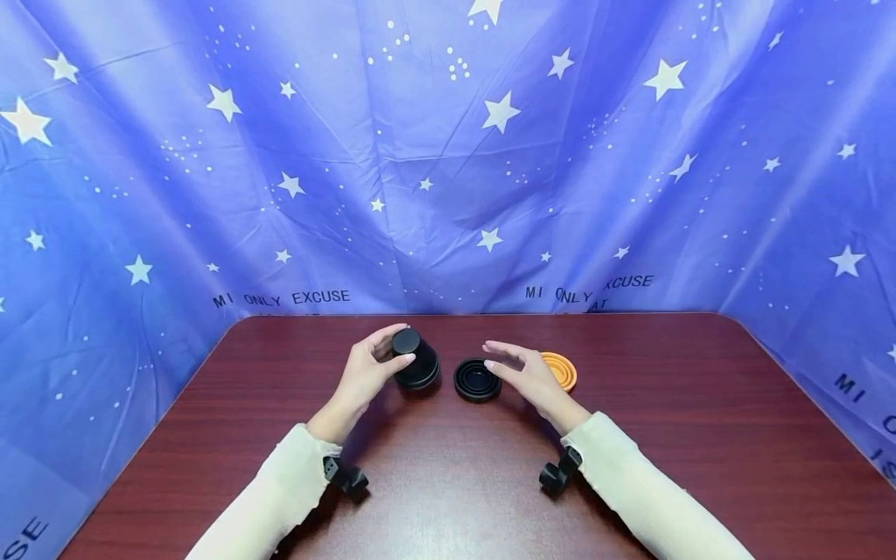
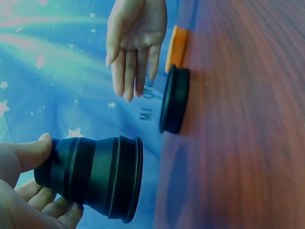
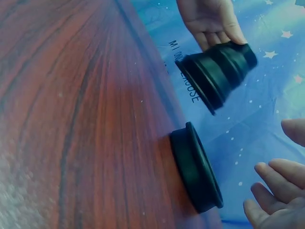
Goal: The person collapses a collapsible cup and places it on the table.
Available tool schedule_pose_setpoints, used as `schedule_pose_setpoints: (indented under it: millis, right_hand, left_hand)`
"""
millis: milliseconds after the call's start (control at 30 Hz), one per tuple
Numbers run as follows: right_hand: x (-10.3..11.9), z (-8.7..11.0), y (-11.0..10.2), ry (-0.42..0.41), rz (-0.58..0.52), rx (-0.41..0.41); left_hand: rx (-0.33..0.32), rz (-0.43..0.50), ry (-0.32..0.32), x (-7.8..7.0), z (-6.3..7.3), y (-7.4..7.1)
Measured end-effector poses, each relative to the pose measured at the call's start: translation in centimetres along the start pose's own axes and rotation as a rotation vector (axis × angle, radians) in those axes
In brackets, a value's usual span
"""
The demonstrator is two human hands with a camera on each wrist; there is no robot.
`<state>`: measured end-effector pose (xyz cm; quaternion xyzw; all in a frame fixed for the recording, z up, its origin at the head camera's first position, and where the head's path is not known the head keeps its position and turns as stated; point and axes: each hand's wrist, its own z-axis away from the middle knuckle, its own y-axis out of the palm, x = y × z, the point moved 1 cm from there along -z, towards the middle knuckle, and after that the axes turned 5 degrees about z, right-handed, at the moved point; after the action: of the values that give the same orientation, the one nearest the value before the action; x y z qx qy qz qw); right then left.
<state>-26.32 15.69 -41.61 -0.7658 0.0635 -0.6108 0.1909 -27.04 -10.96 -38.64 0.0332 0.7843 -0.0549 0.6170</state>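
Observation:
My left hand [image 1: 362, 375] grips an extended black collapsible cup [image 1: 421, 367] by its narrow base, thumb on one side and fingers on the other. The cup is upside down, its wide rim facing down, and the left wrist view shows it raised off the table. A second black collapsible cup [image 1: 477, 392], folded flat, sits on the table between the hands with its ringed inside facing up. Close over it, on its right, hovers my right hand [image 1: 530, 379], fingers loosely extended and holding nothing. Beyond that hand lies a folded orange collapsible cup [image 1: 565, 370], partly hidden by it.
The dark red wooden table [image 1: 448, 459] reaches back to a blue curtain [image 1: 420, 155] printed with white stars and lettering. Small black devices are strapped at the left wrist [image 1: 344, 476] and right wrist [image 1: 558, 473], below the white sleeves.

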Motion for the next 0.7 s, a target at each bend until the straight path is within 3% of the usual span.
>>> schedule_pose_setpoints:
  millis: [400, 700]
  right_hand:
    - [0.8, 0.6, -0.1, -0.051, -0.027, 0.001]
    - [1.8, 1.2, 0.4, -0.067, -0.055, -0.002]
  left_hand:
    - [0.061, 0.086, 0.115, -2.4, 1.1, 2.6]
    - [0.125, 0.143, 0.159, -2.6, 2.3, 4.6]
